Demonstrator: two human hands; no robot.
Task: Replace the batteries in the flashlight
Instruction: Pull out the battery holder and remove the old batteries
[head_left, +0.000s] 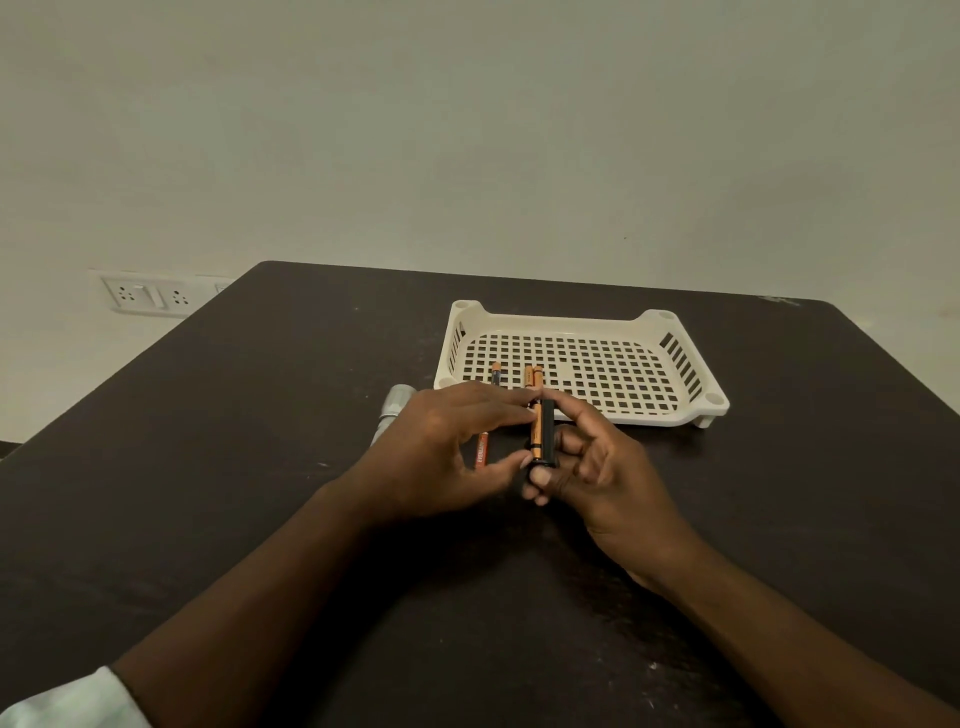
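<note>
In the head view, the right hand (597, 462) grips a black battery holder (546, 441) upright above the dark surface (208, 467), fingers curled round it. The left hand (441, 447) pinches an orange-and-black battery (536, 434) against the holder. A red battery (482, 451) reading "EVEREADY" lies under the left hand. The silver flashlight (392, 408) lies beside it. Three more batteries (532, 376) rest in the white perforated tray (675, 415).

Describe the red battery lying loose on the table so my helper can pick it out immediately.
On the dark table, look just in front of the white tray, under the left hand. The red battery lies there beside the silver flashlight; the other batteries are orange and black.
</note>
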